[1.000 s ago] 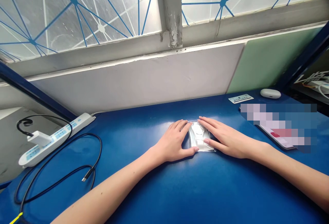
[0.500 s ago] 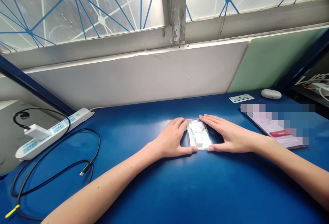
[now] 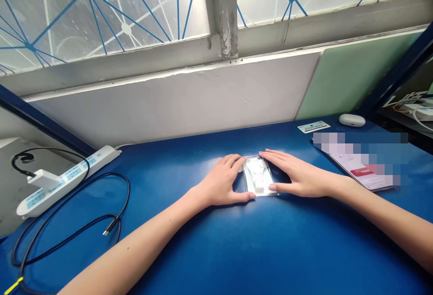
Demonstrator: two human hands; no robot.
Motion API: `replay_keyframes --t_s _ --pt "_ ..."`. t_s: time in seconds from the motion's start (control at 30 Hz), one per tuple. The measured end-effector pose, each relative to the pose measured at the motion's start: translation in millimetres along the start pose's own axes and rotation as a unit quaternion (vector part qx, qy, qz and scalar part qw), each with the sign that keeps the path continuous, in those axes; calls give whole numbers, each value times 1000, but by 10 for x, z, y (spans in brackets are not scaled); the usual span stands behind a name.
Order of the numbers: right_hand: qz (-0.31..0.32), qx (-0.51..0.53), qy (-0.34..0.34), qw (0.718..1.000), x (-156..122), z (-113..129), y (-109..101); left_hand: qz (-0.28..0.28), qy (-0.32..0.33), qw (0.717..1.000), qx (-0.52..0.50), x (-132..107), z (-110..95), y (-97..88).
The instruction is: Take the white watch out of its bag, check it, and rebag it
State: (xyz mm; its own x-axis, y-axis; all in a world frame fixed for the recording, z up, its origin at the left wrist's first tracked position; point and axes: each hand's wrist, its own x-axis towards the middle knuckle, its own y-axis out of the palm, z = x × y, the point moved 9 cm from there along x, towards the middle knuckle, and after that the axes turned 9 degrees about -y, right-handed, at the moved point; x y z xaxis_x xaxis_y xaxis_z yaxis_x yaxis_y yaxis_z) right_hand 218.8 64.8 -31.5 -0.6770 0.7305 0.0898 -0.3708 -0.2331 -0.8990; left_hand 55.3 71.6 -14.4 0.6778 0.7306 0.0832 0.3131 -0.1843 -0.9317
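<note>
A small shiny clear packet (image 3: 257, 175) with pale, white-looking contents lies flat on the blue tabletop (image 3: 223, 250). What exactly is inside it cannot be made out for glare. Along its left side rests my left hand (image 3: 221, 182), fingers stretched toward the upper left corner and thumb at the lower edge. My right hand (image 3: 301, 175) lies on the other side, its fingertips at the top right corner and its thumb on the lower right part. Both hands are open, with thumb and fingers apart, touching the packet's edges without closing round it.
At left are a white power strip (image 3: 77, 173) with a plugged-in charger (image 3: 43, 180) and a looped black cable (image 3: 126, 191). On the right lie a phone-like flat device (image 3: 361, 173), partly blurred out, a printed card (image 3: 314, 126) and a white earbud case (image 3: 352, 120). A wall panel (image 3: 189, 101) stands behind.
The view has shifted slightly, so everything sits a little farther left. My right thumb has come slightly farther up onto the packet's lower right part. Both hands otherwise keep their places.
</note>
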Motion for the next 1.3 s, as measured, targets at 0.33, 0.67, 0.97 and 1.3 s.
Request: replay_keyframes --t_s 0.33,0.67,0.97,1.3 --pt "-52 -52 -31 997 43 107 -72 2 -1 1000 -2 -6 -13 11" --pt "-115 -21 -34 993 52 132 -179 -38 -55 998 -13 7 82 -25" --pt "-84 -9 -41 996 18 55 -228 -7 -33 999 0 23 51 -9" --pt "-47 -4 -54 997 0 21 -126 -11 -30 999 -6 37 47 -39"
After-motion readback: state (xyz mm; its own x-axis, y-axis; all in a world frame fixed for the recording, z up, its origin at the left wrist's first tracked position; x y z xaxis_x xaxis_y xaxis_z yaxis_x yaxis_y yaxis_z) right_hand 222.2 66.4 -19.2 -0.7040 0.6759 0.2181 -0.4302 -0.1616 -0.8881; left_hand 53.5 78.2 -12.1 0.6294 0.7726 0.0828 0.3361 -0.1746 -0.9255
